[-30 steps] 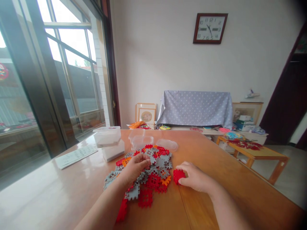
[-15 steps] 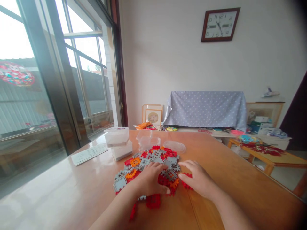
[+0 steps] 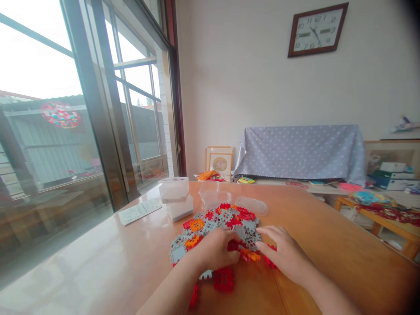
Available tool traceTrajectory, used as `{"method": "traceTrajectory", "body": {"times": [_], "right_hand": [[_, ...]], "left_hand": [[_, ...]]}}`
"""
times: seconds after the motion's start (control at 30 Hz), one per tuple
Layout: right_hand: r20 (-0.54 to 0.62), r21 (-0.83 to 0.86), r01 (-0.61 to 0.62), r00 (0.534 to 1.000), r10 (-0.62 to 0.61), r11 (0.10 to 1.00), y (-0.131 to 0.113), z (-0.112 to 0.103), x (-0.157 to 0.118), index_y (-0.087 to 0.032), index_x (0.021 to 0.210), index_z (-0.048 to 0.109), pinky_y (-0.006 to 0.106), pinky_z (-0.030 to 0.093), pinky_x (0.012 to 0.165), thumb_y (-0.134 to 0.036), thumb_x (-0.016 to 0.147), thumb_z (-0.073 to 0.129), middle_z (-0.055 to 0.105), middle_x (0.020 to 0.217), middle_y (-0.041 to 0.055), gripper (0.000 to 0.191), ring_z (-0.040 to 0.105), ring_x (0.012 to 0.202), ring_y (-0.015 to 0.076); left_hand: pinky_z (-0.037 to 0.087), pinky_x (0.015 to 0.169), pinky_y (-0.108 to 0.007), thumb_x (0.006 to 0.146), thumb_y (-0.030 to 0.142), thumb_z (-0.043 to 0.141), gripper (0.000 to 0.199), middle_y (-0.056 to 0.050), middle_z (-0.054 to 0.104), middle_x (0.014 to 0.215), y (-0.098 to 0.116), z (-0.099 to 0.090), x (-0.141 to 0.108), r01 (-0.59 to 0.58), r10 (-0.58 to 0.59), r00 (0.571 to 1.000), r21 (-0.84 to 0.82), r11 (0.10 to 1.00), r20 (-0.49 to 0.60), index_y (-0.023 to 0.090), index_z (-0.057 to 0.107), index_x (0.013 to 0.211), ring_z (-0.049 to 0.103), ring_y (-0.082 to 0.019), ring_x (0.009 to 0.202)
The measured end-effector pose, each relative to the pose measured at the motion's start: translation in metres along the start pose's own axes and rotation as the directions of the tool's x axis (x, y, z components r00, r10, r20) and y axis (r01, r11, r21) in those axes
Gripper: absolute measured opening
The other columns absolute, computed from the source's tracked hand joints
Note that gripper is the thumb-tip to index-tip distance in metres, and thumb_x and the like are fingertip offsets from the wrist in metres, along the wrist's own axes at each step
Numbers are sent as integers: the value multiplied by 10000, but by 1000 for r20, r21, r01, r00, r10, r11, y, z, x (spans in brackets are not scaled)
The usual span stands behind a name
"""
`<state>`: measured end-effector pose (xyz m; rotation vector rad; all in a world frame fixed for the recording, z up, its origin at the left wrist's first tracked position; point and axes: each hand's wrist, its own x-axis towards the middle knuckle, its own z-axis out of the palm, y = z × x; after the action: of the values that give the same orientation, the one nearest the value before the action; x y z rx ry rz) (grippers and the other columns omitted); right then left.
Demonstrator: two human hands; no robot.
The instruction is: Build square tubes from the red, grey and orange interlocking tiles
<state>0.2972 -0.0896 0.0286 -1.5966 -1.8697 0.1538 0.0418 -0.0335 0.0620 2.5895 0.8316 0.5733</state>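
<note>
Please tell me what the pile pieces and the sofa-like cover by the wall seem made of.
Pile pieces: probably hard plastic, fairly matte; moulded notched edges and even colour suggest it.

Dotted cover: apparently woven fabric, dull; it drapes in soft folds, though a coated cloth is possible.

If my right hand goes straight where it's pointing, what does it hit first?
Your right hand would probably meet the gray tiles just left of its fingertips, though it might pass above them; depth is unclear.

Left hand (image 3: 218, 249) and right hand (image 3: 282, 250) bare, fingers slim, thumbs short, finer skin detail blurred. Left forearm (image 3: 175, 286) and right forearm (image 3: 324, 288) also bare, smooth-looking, narrower toward the wrists (image 3: 303, 271).
</note>
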Motion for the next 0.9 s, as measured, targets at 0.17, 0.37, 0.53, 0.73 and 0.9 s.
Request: {"method": "traceTrajectory", "body": {"times": [0.17,0.37,0.53,0.73,0.9], "right_hand": [[1,4,-1,1000,1,1000,4,3,1,-269,1183,690,422,440,1036,-453,875,595,689,1213,70,371,581,1170,281],[-5,5,9,1000,-9,1000,3,1,0,-266,1188,691,412,445,1025,-472,887,583,690,1219,70,381,589,1166,275],[-18,1,5,1000,-5,1000,-2,-2,0,-262,1187,693,407,449,1025,-456,886,585,693,1219,71,373,594,1164,274],[-37,-3,5,999,-5,1000,-6,-3,-1,-261,1182,691,405,456,1030,-443,895,575,691,1217,68,359,591,1171,268],[-48,-1,5,999,-5,1000,2,2,0,-276,1178,695,432,453,1045,-480,889,565,692,1225,70,377,592,1180,286]], "left_hand": [[452,739,-274,837,261,540,308,-22,732,949,-13,-11,0,96,-109,987,-104,990,-120,230,729,1078,626,-200,812],[455,867,-329,844,261,533,310,-52,747,981,-38,-15,4,216,-246,947,-156,964,-207,221,740,1072,643,-250,921],[414,1000,-393,834,309,598,400,-87,711,1163,-30,-17,0,156,-165,965,-60,986,-205,256,696,1219,605,-300,1102],[286,1137,-498,623,567,814,785,-69,644,1323,0,-9,-7,-66,64,993,20,998,95,346,611,1349,454,-391,1315],[303,1118,-497,679,469,788,585,-69,695,1213,1,3,-4,-108,92,983,95,990,162,334,677,1237,529,-362,1225]]}}
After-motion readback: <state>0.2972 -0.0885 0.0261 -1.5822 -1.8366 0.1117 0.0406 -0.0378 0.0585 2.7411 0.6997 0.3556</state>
